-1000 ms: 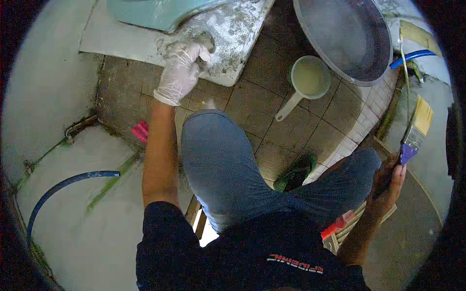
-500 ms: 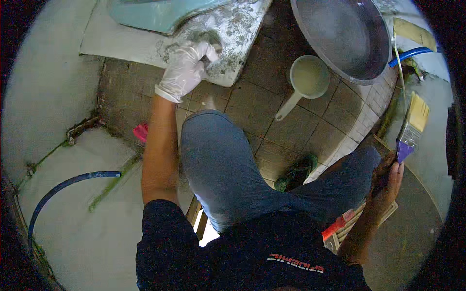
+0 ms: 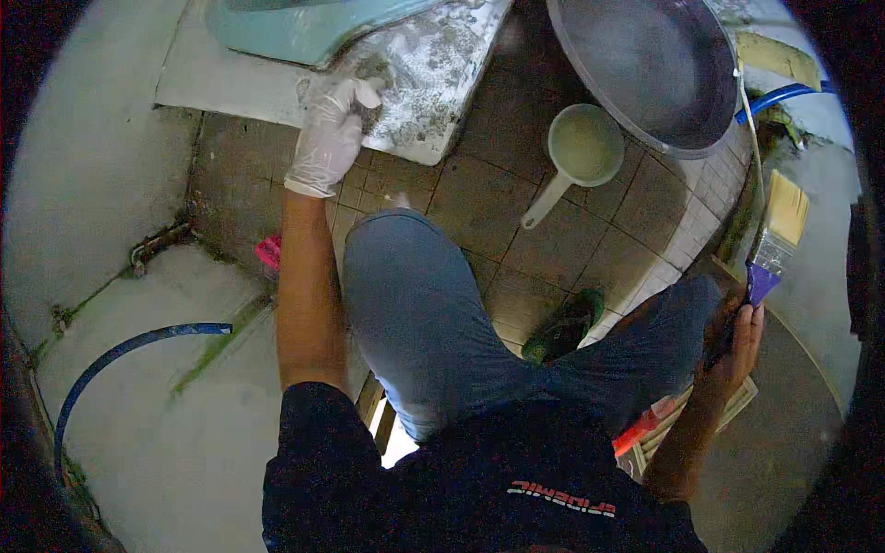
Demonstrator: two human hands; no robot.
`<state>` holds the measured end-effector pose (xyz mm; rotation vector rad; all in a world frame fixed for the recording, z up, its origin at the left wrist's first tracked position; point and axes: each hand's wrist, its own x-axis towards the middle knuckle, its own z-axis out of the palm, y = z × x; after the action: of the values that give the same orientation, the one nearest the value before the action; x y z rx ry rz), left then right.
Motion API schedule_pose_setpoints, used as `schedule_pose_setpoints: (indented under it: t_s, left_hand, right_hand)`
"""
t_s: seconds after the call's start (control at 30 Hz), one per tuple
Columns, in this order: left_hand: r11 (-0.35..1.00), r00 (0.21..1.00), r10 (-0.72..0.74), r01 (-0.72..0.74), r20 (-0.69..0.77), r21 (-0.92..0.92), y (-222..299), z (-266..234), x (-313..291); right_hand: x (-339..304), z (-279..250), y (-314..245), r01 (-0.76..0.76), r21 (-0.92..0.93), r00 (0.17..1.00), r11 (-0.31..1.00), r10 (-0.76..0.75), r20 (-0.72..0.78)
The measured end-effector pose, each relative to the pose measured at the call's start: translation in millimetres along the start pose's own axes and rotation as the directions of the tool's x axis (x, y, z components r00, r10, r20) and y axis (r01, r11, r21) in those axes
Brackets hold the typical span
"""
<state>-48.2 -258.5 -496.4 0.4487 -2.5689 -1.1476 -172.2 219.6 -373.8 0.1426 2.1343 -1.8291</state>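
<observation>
My left hand (image 3: 332, 129), in a white glove, is closed against the stained white raised slab (image 3: 415, 101) beside the pale blue squat toilet (image 3: 286, 32). A grey-green scouring pad (image 3: 374, 69) shows, partly hidden, at its fingertips and presses on the wet, foamy surface. Bare, my right hand (image 3: 742, 346) grips a wide paintbrush (image 3: 782, 217) by its purple handle at the far right. The pale bristles point up and away from me.
A big dark tub (image 3: 654, 74) stands at the upper right, with a white dipper (image 3: 585, 147) of cloudy liquid near it on brown tiles. Blue hose (image 3: 120, 350) curves at the left. A pink object (image 3: 268, 252) lies by my left forearm; a red-handled thing (image 3: 641, 429) sits near my right.
My left hand has slid left and slightly toward me across the slab with the scouring pad. The paintbrush in my right hand has shifted slightly left.
</observation>
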Motion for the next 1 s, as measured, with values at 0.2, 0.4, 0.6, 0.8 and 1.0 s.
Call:
schedule_pose_setpoints:
  t_s: [0.2, 0.4, 0.6, 0.8, 1.0]
  left_hand:
    - [0.907, 0.999, 0.022, -0.031, 0.027, 0.421, 5.7, -12.2, -1.8]
    - [0.682, 0.985, 0.092, -0.169, 0.146, 0.712, 6.1, 1.1, 7.3]
    - [0.863, 0.976, 0.043, -0.145, 0.216, 0.483, 13.2, 16.1, 8.5]
    - [0.758, 0.995, -0.032, -0.038, 0.096, 0.651, 6.9, 2.7, 3.0]
    - [0.876, 0.990, -0.006, -0.061, 0.137, 0.479, -1.4, 10.3, -0.3]
  right_hand:
    - [0.4, -21.5, 7.8, -0.030, 0.140, 0.995, 0.990, 0.015, 0.101]
    - [-0.6, -15.3, 6.7, -0.063, 0.096, 0.997, 0.993, 0.066, -0.033]
    - [-2.4, 0.5, 2.6, -0.037, -0.012, 0.997, 0.999, 0.036, -0.069]
    - [-0.2, -1.6, -1.1, -0.046, -0.020, 0.999, 0.999, 0.045, -0.013]
    - [-4.1, 6.7, 3.4, -0.044, -0.010, 0.978, 0.999, 0.041, -0.204]
